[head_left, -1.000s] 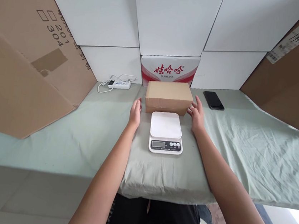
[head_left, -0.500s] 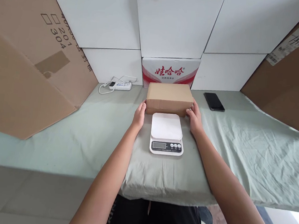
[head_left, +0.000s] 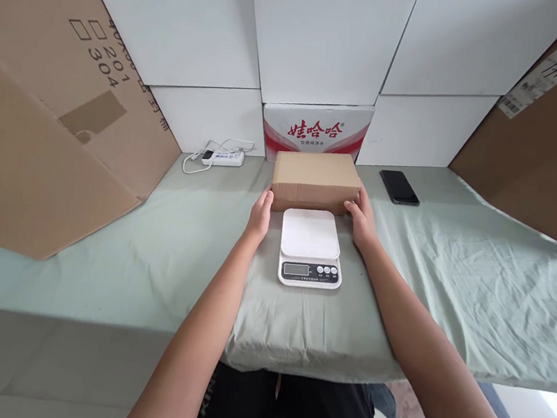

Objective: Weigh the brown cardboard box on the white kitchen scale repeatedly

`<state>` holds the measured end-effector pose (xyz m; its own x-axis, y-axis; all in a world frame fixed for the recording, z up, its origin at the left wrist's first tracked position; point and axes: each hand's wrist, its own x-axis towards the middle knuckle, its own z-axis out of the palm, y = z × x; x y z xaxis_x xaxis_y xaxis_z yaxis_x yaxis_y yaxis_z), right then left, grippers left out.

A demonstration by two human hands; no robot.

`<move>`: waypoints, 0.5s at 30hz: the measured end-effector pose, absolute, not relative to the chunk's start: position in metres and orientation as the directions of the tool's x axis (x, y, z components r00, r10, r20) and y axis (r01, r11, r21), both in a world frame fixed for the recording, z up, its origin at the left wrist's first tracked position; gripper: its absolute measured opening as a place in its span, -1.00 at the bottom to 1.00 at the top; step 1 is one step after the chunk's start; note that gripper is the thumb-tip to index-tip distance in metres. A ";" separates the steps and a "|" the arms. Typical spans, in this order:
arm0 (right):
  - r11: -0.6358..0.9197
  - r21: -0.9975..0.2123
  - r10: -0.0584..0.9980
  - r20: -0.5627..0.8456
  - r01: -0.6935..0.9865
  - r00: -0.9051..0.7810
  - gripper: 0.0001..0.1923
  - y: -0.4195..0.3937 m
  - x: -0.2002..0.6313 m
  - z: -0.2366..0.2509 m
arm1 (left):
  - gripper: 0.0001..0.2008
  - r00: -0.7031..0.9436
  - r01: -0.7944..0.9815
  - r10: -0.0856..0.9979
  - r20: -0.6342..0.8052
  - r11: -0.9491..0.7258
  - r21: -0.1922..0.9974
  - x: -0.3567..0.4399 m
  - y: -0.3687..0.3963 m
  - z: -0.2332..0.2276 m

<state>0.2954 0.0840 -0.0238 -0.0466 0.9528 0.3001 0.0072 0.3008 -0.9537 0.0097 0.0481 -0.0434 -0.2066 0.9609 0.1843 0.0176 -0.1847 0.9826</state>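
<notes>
Left hand [head_left: 261,211] is reaching forward, arm stretched out, fingers pressing flat against the left end of the small brown cardboard box [head_left: 315,180] — which is sitting on the pale green cloth-covered table [head_left: 451,282], just behind the white digital kitchen scale [head_left: 311,247]. Right hand [head_left: 360,219] is mirroring it, clamping the right end.

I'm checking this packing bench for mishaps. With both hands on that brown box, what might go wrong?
The brown box is wider than the scale platform just in front; set off-centre, it may tip. The left hand and right hand grip only its ends, so it could slip.
</notes>
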 end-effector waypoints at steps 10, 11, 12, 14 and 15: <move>0.310 -0.950 0.950 0.309 0.029 -0.049 0.01 0.086 0.293 -0.024 | -0.21 -0.231 0.035 0.956 0.181 -0.178 0.983 0.010 0.048 -0.040; 0.303 -0.953 0.952 0.302 0.019 -0.049 0.01 0.086 0.293 -0.024 | -0.21 -0.213 0.035 0.959 0.189 -0.186 0.982 0.011 0.047 -0.040; 0.296 -0.955 0.954 0.295 0.012 -0.049 0.01 0.087 0.292 -0.023 | -0.20 -0.204 0.036 0.960 0.194 -0.191 0.981 0.012 0.046 -0.039; 0.291 -0.957 0.956 0.290 0.007 -0.048 0.02 0.087 0.292 -0.021 | -0.18 -0.200 0.039 0.961 0.193 -0.189 0.981 0.013 0.044 -0.039; 0.295 -0.956 0.955 0.294 0.006 -0.048 0.02 0.087 0.291 -0.021 | -0.17 -0.201 0.040 0.961 0.190 -0.185 0.982 0.013 0.044 -0.039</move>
<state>0.2911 0.0873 -0.0206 -0.0480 0.9546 0.2939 0.0063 0.2945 -0.9556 0.0129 0.0440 -0.0387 -0.2010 0.9611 0.1896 0.0395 -0.1854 0.9819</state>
